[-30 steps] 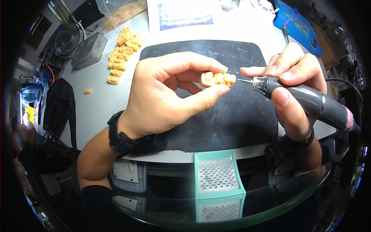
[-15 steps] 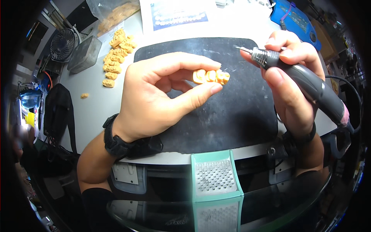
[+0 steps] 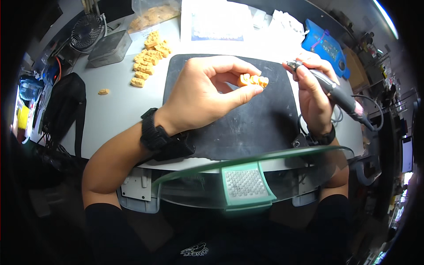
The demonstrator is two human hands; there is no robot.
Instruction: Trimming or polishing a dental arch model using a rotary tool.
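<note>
My left hand (image 3: 198, 95) reaches over a dark work mat (image 3: 247, 128), thumb and fingers pinching a small yellow plaster dental model (image 3: 253, 80). Molded teeth on the model face up. To its right, my right hand (image 3: 316, 104) grips a dark grey rotary handpiece (image 3: 330, 89), whose cord loops off to the right. The handpiece's metal nose points up and left, apart from the model; its thin bur is hard to make out. More yellow dental models (image 3: 145, 66) lie in a cluster left of the mat, and a single small yellow piece (image 3: 103, 91) sits farther left.
A clear panel with a green edge (image 3: 251, 159) spans the table's front, over a green-framed grater (image 3: 245, 183). Behind the mat are printed sheets (image 3: 216, 26), a bag of yellow pieces (image 3: 154, 17) and a blue device (image 3: 324, 48). A grey box (image 3: 109, 48) and fan (image 3: 86, 33) stand back left.
My view has shifted, so the table looks smaller and the clear panel sits higher in the picture. Both hands keep their holds; the handpiece's nose has turned and its bur shows less.
</note>
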